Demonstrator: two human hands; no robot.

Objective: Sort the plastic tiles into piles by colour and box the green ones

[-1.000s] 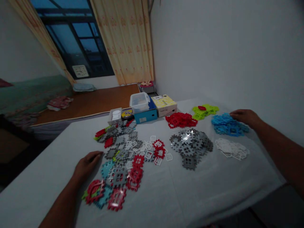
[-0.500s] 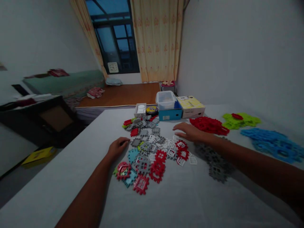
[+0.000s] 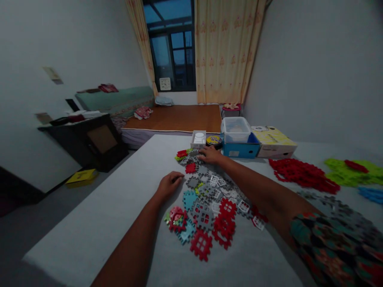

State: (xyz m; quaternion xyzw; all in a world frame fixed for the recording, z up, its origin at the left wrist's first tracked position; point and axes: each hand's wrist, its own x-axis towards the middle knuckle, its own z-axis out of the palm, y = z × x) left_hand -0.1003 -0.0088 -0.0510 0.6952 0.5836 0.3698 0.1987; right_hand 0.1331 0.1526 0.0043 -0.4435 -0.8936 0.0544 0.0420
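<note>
Interlocking plastic building tiles with toothed edges lie in a loose pile on the white table. My left hand (image 3: pixel 169 185) rests at the left of the pile with its fingers curled in, near a grey tile (image 3: pixel 193 182); nothing shows in it. My right hand (image 3: pixel 210 154) reaches across to the far end, fingers apart over the grey tiles (image 3: pixel 194 153). A red tile (image 3: pixel 190 168) lies between the hands. Closer to me are a light blue tile (image 3: pixel 190 199), a red window tile (image 3: pixel 201 244) and small white window frames (image 3: pixel 243 206). My right forearm hides part of the pile.
At the back stand a small white box (image 3: pixel 198 139), a round black-and-yellow tin (image 3: pixel 214 141), a clear tub (image 3: pixel 236 128) in a blue box (image 3: pixel 241 149), and a yellow carton (image 3: pixel 273 141). Sorted red (image 3: pixel 302 173), grey (image 3: pixel 338 207), lime (image 3: pixel 353 172) and blue pieces (image 3: pixel 371 194) lie right.
My right hand has moved from the right of the pile leftward and away to its far end. My left hand stays beside the pile. The view has turned to the left.
</note>
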